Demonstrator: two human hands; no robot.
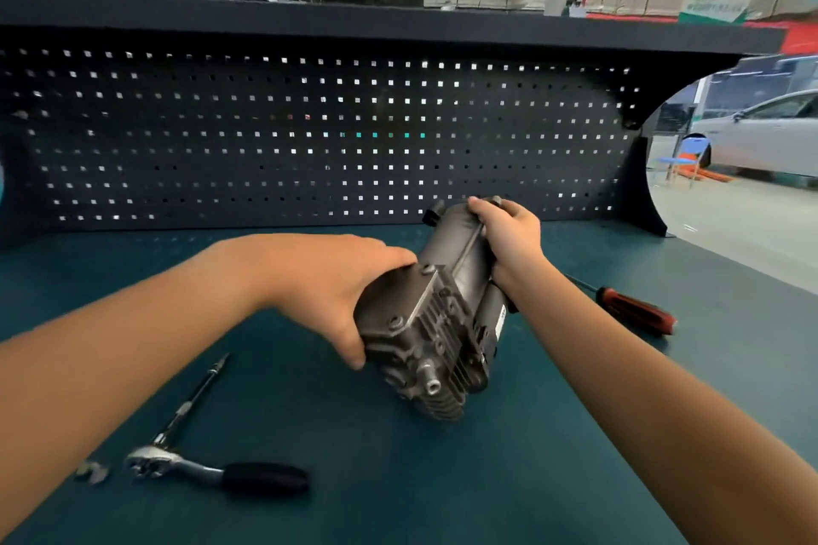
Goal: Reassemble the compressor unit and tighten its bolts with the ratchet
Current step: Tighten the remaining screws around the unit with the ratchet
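Over the green bench top [310, 389], the compressor unit [436, 323] is held tilted: its near finned end is gripped by the left hand [327, 292], its far cylinder clasped by the right hand [509, 235]. Beside the left forearm, the ratchet [212, 462] lies untouched.

Red-black screwdriver [635, 315] on green bench [398, 482], dark pegboard [265, 137] behind, white car [770, 133] beyond

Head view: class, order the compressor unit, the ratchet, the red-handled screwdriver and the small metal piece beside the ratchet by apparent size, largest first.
1. compressor unit
2. ratchet, though it lies nearer the camera
3. red-handled screwdriver, farther away and partly hidden, so second and third are unsure
4. small metal piece
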